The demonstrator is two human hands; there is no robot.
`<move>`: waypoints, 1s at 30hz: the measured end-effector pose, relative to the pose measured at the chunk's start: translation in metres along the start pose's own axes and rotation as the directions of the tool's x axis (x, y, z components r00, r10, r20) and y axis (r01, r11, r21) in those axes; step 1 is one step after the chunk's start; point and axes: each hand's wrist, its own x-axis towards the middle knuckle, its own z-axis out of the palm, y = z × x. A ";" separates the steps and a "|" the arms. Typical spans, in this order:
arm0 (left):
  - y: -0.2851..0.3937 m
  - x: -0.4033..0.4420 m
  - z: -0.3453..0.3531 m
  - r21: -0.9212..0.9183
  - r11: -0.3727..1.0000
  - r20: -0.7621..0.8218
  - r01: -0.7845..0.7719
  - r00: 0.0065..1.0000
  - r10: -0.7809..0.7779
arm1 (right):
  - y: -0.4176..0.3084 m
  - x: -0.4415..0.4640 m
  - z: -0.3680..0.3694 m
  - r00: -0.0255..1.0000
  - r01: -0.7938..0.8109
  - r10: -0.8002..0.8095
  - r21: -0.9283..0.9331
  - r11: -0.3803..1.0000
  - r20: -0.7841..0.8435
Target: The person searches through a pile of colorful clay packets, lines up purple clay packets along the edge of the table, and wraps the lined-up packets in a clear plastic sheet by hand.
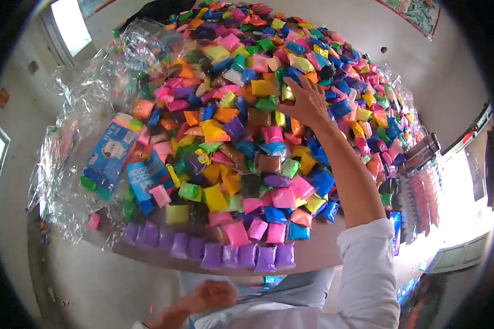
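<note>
My right hand reaches into a large heap of small packets in many colours. Its thumb and fingers are spread apart, and a pale yellow packet lies by the gap between them; I see no grip on it. Low in the view, in front of my lap, my left hand looks curled closed. It is blurred, and whatever it may hold is hidden. Along the near edge of the brown table runs a row of purple packets, side by side.
Crumpled clear plastic covers the left side. A blue printed pack and another blue card lean there on the heap. At the right edge hang pink strip-like bags beside a dark rolled piece.
</note>
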 end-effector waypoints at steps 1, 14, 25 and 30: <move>0.015 0.006 -0.011 0.044 0.999 -0.057 -0.029 0.998 0.032 | -0.009 -0.002 -0.009 0.999 0.032 -0.033 0.027 0.999 0.043; 0.161 0.254 -0.103 0.979 -0.104 -0.016 0.174 0.578 0.816 | -0.020 -0.032 0.043 0.991 0.055 -0.081 0.218 0.974 0.109; 0.143 0.282 -0.114 0.952 -0.151 -0.002 0.265 0.500 0.866 | 0.029 -0.010 0.068 0.988 0.121 -0.093 0.238 0.964 -0.123; 0.142 0.294 -0.129 0.949 -0.108 -0.074 0.295 0.543 0.837 | 0.053 0.006 0.043 0.964 0.193 -0.183 0.031 0.981 -0.194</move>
